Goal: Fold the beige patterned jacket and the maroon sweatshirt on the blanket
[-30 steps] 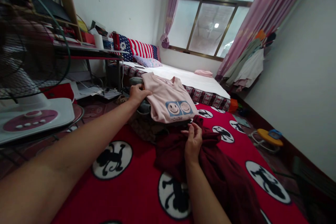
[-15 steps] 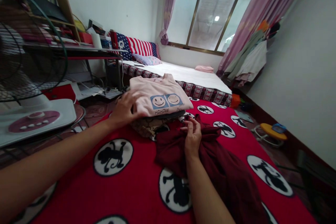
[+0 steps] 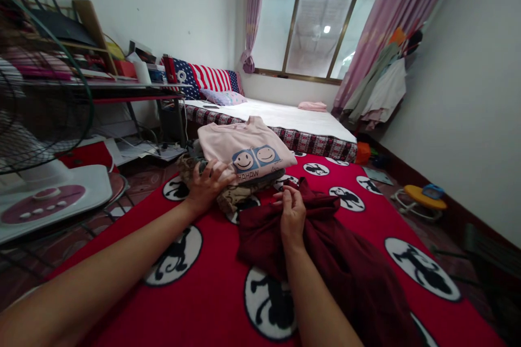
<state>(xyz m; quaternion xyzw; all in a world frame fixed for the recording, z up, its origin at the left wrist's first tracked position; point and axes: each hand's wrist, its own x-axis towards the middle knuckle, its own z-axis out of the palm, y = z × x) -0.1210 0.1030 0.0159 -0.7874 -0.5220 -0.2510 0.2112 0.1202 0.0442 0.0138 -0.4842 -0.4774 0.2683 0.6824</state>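
We find the pale pink folded fabric shirt with two blue smiley-face panels [image 3: 220,138] ahead and to the right of our left hand [image 3: 207,187], on top of a stack of folded clothes. The left hand is spread, its fingers fanned over the shirt's near-left edge; we see no fold gripped. Just right of this hand, under the shirt, a tan patterned cloth [image 3: 233,198] projects unevenly. Our right hand [image 3: 292,214] is narrow, fingers curled toward the thumb, over a loose dark maroon fabric garment [image 3: 354,265]; we cannot tell whether it pinches the fabric. The garment lies in folds below and to the right of that hand, on a bright red blanket with round white monkey motifs [image 3: 163,312].

For sound handling, we press the left hand downward rather than sideways, since soft layers probably slide over one another. We smooth the shirt's edge with flat fingers and release straight up, to avoid dragging the top layer. We leave slack in the maroon fabric under the right hand, because a taut fold could disturb the stack.
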